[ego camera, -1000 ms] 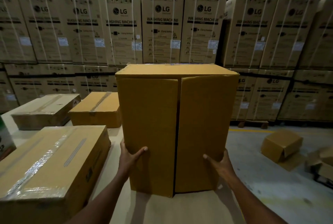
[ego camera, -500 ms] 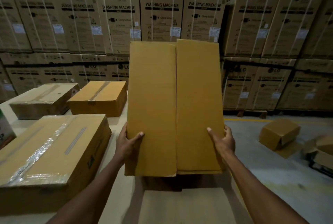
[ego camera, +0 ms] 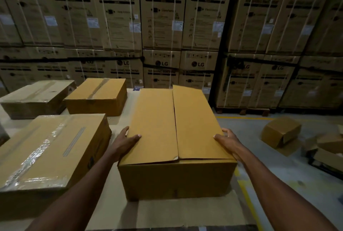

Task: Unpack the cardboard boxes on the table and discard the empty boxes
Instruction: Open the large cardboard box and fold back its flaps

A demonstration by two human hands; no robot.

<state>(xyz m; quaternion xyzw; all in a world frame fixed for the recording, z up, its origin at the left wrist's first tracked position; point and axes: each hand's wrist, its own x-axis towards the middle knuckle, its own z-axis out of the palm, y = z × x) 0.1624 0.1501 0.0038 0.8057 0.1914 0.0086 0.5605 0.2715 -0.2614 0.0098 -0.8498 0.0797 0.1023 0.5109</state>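
A plain brown cardboard box (ego camera: 176, 156) lies flat on the table (ego camera: 185, 210) in front of me, its two top flaps folded shut with an untaped seam down the middle. My left hand (ego camera: 123, 142) grips its left side, thumb over the top edge. On the right side, my right hand (ego camera: 229, 141) holds the box the same way. Three taped boxes stand on the table to the left: a large one (ego camera: 52, 156) nearest me, a yellow-brown one (ego camera: 98, 95) behind it, and a duller one (ego camera: 35, 97) at the far left.
Discarded empty boxes (ego camera: 282, 131) and loose cardboard (ego camera: 326, 149) lie on the concrete floor at the right. A wall of stacked washing machine cartons (ego camera: 161, 26) fills the background. A yellow floor line (ego camera: 246, 193) runs along the table's right edge.
The box I hold has tipped from standing on end down to lying flat on the table, flaps now facing up. Both hands kept hold of its sides.
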